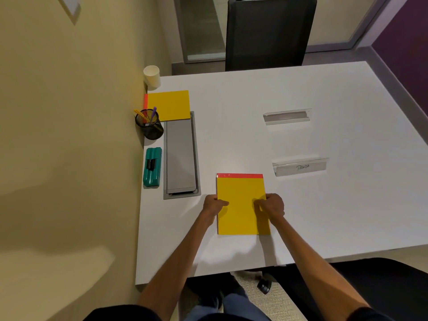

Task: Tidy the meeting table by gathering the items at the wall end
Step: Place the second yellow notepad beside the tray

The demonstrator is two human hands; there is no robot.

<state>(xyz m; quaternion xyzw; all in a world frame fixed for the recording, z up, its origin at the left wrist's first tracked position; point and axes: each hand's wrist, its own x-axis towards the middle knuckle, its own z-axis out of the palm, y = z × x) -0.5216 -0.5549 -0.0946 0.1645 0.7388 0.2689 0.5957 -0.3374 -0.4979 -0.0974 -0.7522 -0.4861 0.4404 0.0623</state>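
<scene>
While a second notepad (170, 105), a mesh pen cup (149, 125), a paper cup (152, 76) and a teal block (152, 166) with a black clip on it already sit in a row along the wall (69, 135) edge of the desk (231, 89), beside the grey cable hatch (181, 154), the gathering looks roughly half done. The yellow notepad (240, 193) with the red top strip lies near the person's edge of the desk, well apart from that row. The left hand (214, 203) grips its left edge and the right hand (271, 205) its right edge, the fingers (259, 202) of each curled onto the cover and clamped on the pad. Whether the pad is lifted or flat on the desk is hard to tell from this angle, though the shadow at its right side hints at a slight raise. Left to do, by my reading: carry this pad over to the wall end, then bring in the two clear name holders, the blank one (287, 116) and the labelled one (300, 166), which stand out toward the middle of the desk, far from the wall.
</scene>
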